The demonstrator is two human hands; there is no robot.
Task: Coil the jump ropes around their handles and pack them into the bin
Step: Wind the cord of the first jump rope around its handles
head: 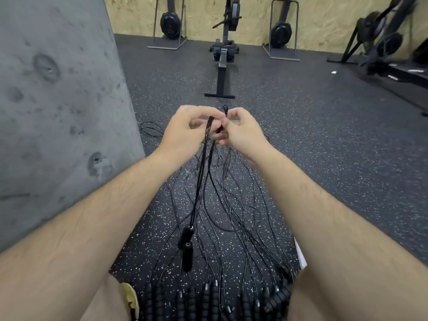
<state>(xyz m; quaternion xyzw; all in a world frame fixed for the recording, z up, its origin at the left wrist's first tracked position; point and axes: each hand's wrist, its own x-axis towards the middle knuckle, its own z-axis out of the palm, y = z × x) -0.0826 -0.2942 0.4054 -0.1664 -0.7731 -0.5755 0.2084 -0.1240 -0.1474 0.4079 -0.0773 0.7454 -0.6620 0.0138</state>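
Gym floor [324,135], jump rope [201,172] hanging vertically, handles [186,253] down, left hand [185,128] pinching top

Speckled black rubber floor [324,140], pitted grey concrete pillar [58,100] at left, chipboard back wall [254,10], one rowing machine [221,66] lying flat, upright rowers [170,23] flanking it.

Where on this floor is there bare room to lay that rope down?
Bare rubber floor lies right of the right hand, up to the black rack; also ahead, either side of the rowing machine. Crowded: below the held rope, the spread ropes between the forearms and the handle row at the knees.
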